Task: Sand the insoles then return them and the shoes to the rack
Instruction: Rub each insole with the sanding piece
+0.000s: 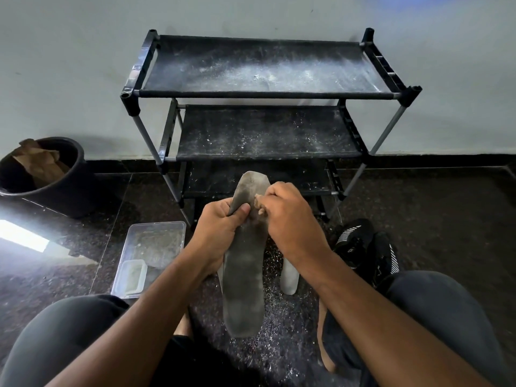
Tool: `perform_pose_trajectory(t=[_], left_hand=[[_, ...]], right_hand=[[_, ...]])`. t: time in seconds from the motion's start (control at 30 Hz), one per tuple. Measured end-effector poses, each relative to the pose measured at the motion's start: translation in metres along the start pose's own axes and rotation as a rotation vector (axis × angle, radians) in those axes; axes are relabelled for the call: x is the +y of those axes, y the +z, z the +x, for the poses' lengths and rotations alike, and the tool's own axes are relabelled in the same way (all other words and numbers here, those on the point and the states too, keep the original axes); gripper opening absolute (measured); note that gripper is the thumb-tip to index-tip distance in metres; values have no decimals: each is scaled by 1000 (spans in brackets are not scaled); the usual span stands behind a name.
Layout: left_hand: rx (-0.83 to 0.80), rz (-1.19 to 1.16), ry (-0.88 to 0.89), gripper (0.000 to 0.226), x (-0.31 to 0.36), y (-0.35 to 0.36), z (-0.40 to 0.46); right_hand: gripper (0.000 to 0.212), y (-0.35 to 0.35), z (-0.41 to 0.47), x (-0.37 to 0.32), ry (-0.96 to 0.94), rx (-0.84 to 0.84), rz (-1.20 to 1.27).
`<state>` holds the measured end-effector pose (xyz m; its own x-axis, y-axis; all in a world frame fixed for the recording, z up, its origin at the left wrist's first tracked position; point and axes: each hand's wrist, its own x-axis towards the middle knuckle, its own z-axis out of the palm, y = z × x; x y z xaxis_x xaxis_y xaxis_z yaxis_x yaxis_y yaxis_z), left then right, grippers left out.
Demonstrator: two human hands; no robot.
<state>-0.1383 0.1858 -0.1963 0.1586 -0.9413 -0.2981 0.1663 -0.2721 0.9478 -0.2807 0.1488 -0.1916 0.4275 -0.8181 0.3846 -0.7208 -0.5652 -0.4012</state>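
Note:
A long grey insole stands lengthwise in front of me, toe end pointing at the rack. My left hand grips its left edge, thumb across the top face. My right hand pinches a small tan piece of sandpaper against the insole's upper right edge. A second, paler insole lies on the floor under my right forearm. Two black shoes with white stripes sit on the floor to the right. The black three-shelf rack stands against the wall, its dusty shelves bare.
A clear plastic box with a smaller tub inside lies on the floor at left. A black bin holding brown paper stands further left by the wall. Sanding dust speckles the dark floor between my knees.

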Motion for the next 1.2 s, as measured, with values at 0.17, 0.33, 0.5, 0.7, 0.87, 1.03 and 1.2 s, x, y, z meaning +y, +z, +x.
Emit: perform_pose_trajectory(t=[0.17,0.33,0.5,0.7,0.87,1.03,1.2], left_hand=[[14,-50,17,30,1,-1,-2],[69,-112,-12,22,2,-4,1],[46,-100,0,21,4,-4,2],[35,-129,-2,26,1,-4,1],[53,-156,7,26,2,-4,2],[30,-205,-31,34,1,-1,2],[49,-232,-12,23,5,-8,5]], right_hand=[[11,-1,1,-5,-2,46,74],[11,5,-6,-12,-75,-57,87],[10,-5,0,-1,-41,30,61],[14,1,-5,-13,-117,-5,118],[13,-2,-3,-4,-35,30,60],[15,1,-8,-18,-146,-21,142],[13,-3,-4,-3,-17,15,96]])
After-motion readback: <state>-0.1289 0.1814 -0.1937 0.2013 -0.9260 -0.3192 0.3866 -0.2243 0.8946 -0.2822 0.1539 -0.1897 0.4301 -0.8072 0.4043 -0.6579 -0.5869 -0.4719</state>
